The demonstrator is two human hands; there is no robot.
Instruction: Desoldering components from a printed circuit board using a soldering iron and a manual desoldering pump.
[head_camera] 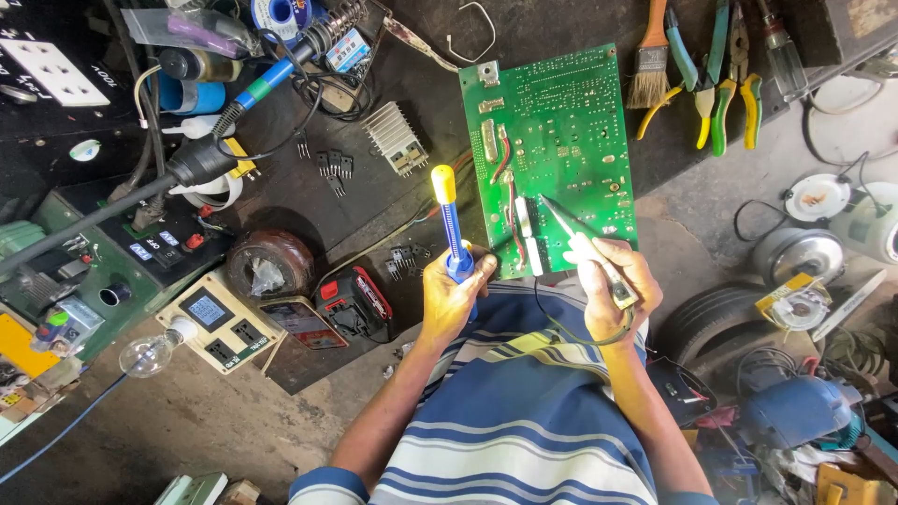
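At the left edge of the workbench: a clear light bulb (148,355) on a lead, a cream socket box with a small meter (223,329), and a second soldering iron with a blue handle (267,82) lying near the far corner.
Middle of the bench: loose black transistors (333,165) and a finned heat sink (395,138), well apart from both hands.
Left hand (451,297): wrapped tight around a blue desoldering pump with a yellow cap (451,217), held upright, cap end pointing away from the person, just beside the board's left edge.
Green circuit board (552,154): lies flat, long axis running away from the person, near edge touching the lap.
Right hand (613,285): closed around a soldering iron (572,234), tip slanting up-left onto the board's lower middle.
Key relation: the iron's tip sits on the board; the pump stands to its left, near but off it.
Far right corner: a brush (648,65) and pliers (718,89).
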